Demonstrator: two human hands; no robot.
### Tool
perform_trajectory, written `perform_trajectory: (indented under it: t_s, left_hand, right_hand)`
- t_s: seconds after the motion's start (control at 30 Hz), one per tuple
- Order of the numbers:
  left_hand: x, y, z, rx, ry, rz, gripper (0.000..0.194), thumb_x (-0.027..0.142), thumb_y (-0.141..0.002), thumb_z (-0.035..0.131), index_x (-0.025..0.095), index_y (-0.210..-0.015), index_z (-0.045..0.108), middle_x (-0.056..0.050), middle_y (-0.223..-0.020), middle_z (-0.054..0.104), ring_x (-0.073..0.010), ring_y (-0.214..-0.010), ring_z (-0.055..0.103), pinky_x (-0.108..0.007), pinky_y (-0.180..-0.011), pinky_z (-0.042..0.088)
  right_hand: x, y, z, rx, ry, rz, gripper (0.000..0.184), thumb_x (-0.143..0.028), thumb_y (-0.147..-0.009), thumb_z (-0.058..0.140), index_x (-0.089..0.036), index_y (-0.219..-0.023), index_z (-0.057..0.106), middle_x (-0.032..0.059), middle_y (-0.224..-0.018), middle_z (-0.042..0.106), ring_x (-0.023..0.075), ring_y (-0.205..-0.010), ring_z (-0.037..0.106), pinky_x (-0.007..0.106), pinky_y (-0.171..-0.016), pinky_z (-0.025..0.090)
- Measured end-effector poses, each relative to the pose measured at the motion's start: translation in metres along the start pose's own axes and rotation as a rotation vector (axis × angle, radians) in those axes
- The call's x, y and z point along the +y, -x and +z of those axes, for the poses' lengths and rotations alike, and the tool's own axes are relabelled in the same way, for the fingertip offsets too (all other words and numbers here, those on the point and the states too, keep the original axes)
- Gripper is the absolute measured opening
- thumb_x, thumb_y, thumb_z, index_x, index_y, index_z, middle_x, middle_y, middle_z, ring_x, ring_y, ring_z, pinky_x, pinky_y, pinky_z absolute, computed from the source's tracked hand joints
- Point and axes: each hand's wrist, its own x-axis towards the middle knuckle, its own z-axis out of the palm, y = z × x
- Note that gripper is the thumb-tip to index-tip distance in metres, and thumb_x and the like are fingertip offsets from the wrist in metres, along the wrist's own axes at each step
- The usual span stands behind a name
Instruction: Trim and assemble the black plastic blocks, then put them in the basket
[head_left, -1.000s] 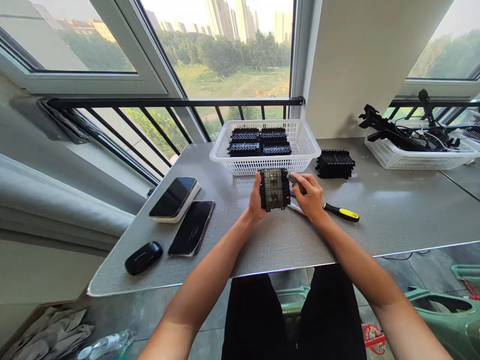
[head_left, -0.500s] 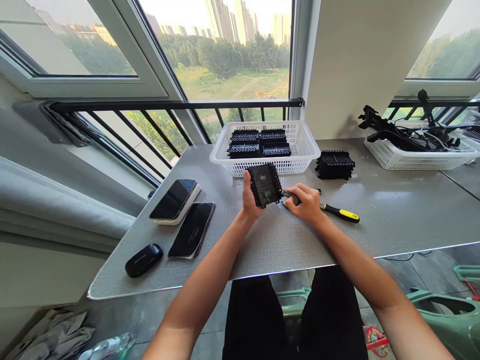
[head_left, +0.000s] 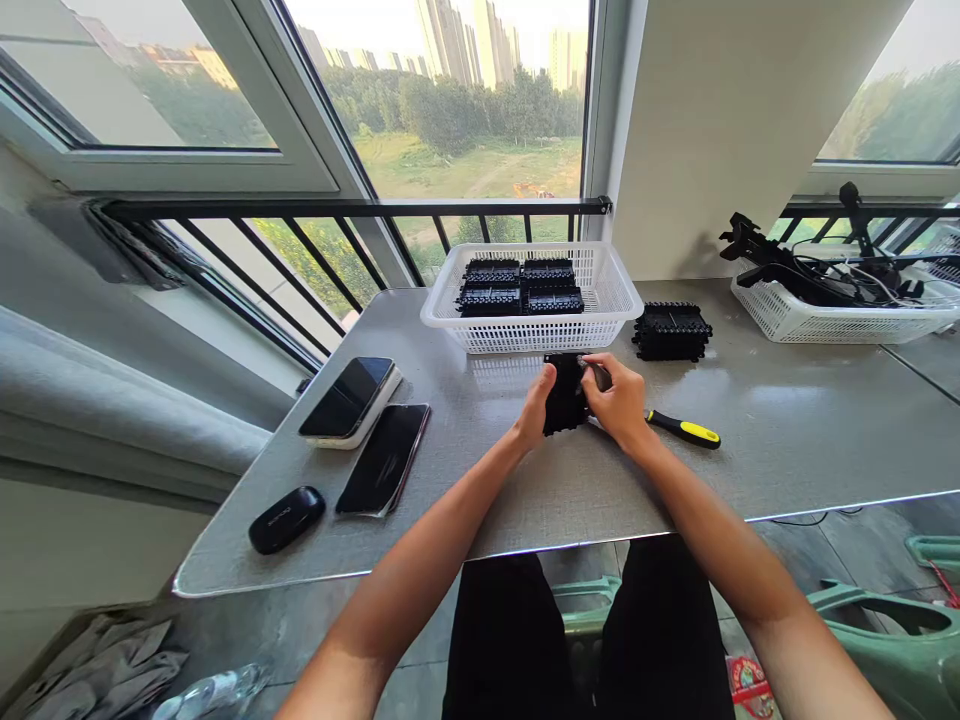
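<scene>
My left hand is closed around the left edge of a flat black plastic part with toothed edges, raised in front of the white basket. My right hand grips a small dark-handled tool against the part's upper right side. The tool's tip is hidden, so its kind is unclear. Just right of my right hand lies a black-and-yellow-handled tool, its far end hidden behind the wrist. Similar black parts sit in the white basket, and a stack of them stands on the table.
To the left on the grey table lie a phone on a white box, another dark phone and a black oval case. A second white basket with black parts and cables stands at the right. A railing runs behind.
The black part has moved right and been turned in my left hand. My right hand has shifted slightly up, bringing the tool from the part's right edge onto its upper right side.
</scene>
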Motion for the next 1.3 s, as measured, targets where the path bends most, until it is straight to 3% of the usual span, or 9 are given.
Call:
perform_trajectory:
  t_s: [0.27, 0.53, 0.73, 0.83, 0.97, 1.13, 1.3]
  left_hand:
    - [-0.003, 0.002, 0.005, 0.006, -0.001, 0.027, 0.046, 0.054, -0.083, 0.062, 0.018, -0.111, 0.069, -0.007, -0.103, 0.074, -0.0258, -0.112, 0.065, -0.036, -0.098, 0.051]
    - [0.015, -0.005, 0.0, 0.1, 0.073, 0.061, 0.06, 0.069, -0.085, 0.046, 0.016, -0.093, 0.072, -0.007, -0.084, 0.075, -0.0235, -0.089, 0.071, -0.032, -0.081, 0.058]
    - [0.022, -0.008, -0.002, 0.11, 0.089, 0.069, 0.062, 0.07, -0.084, 0.046, 0.013, -0.093, 0.072, -0.008, -0.083, 0.075, -0.0202, -0.077, 0.071, -0.029, -0.071, 0.058]
    - [0.021, -0.008, -0.002, 0.105, 0.086, 0.045, 0.065, 0.071, -0.082, 0.047, 0.012, -0.095, 0.071, -0.009, -0.085, 0.075, -0.0237, -0.088, 0.071, -0.031, -0.076, 0.059]
    - [0.018, -0.005, 0.0, 0.053, 0.068, -0.024, 0.063, 0.07, -0.083, 0.047, 0.014, -0.103, 0.07, -0.009, -0.093, 0.075, -0.0264, -0.099, 0.07, -0.035, -0.083, 0.058]
    - [0.005, 0.001, 0.006, -0.032, 0.015, -0.092, 0.056, 0.064, -0.082, 0.056, 0.018, -0.111, 0.069, -0.008, -0.103, 0.075, -0.0266, -0.108, 0.066, -0.038, -0.095, 0.054]
    - [-0.001, 0.003, 0.007, -0.02, -0.031, -0.025, 0.058, 0.061, -0.077, 0.064, 0.017, -0.114, 0.068, -0.008, -0.106, 0.074, -0.0263, -0.109, 0.066, -0.037, -0.098, 0.051]
  right_hand:
    - [-0.001, -0.001, 0.002, -0.013, 0.074, 0.028, 0.021, -0.028, -0.088, 0.051, -0.022, -0.094, 0.07, 0.004, -0.078, 0.074, 0.02, -0.063, 0.065, 0.03, -0.064, 0.047]
    - [-0.012, 0.01, 0.014, -0.241, 0.106, 0.008, 0.019, -0.023, -0.085, 0.052, -0.021, -0.088, 0.07, 0.0029, -0.069, 0.071, 0.0184, -0.056, 0.063, 0.027, -0.059, 0.042]
    - [-0.012, 0.007, 0.011, -0.36, 0.068, -0.015, 0.013, -0.018, -0.076, 0.057, -0.019, -0.075, 0.069, 0.0011, -0.063, 0.068, 0.0158, -0.055, 0.059, 0.026, -0.06, 0.039]
    - [-0.009, 0.002, 0.002, -0.294, 0.001, 0.033, 0.011, -0.019, -0.073, 0.058, -0.019, -0.066, 0.066, -0.002, -0.053, 0.06, 0.0118, -0.047, 0.05, 0.024, -0.055, 0.035]
    - [-0.006, -0.002, -0.007, -0.111, -0.066, 0.082, 0.018, -0.025, -0.079, 0.054, -0.018, -0.079, 0.07, -0.0039, -0.052, 0.058, 0.0101, -0.043, 0.045, 0.023, -0.052, 0.035]
    - [-0.003, -0.003, -0.006, -0.043, -0.061, 0.062, 0.026, -0.029, -0.087, 0.05, -0.019, -0.096, 0.072, 0.0017, -0.074, 0.072, 0.013, -0.055, 0.058, 0.024, -0.061, 0.043]
    - [-0.003, -0.002, -0.002, -0.081, 0.036, 0.07, 0.027, -0.027, -0.091, 0.05, -0.018, -0.102, 0.072, 0.006, -0.084, 0.075, 0.0188, -0.068, 0.067, 0.028, -0.069, 0.047]
